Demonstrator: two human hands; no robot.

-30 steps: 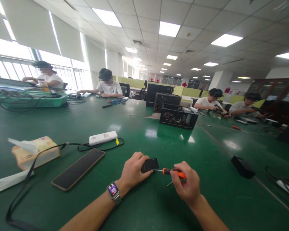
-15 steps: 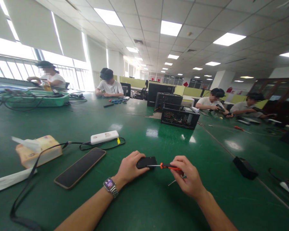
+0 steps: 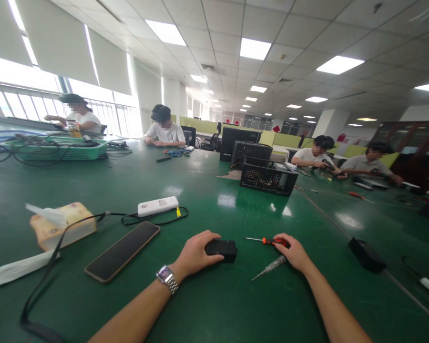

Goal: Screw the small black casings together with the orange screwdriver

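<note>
Box (image 3: 226,250) was pinched between left hand's (image 3: 196,252) thumb and fingers, on glossy green table (image 3: 207,305). Screwdriver (image 3: 269,241) was touched by right hand (image 3: 296,252); grip could not be told. Clear driver (image 3: 271,267) lay just beside that hand. Beyond both hands, PC case (image 3: 266,180) was noted under ceiling lights (image 3: 255,48).

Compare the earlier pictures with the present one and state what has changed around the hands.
The right hand has moved the orange-and-black screwdriver rightward, away from the black box, and still touches its handle. The left hand still holds the box. The phone lies as before.
</note>
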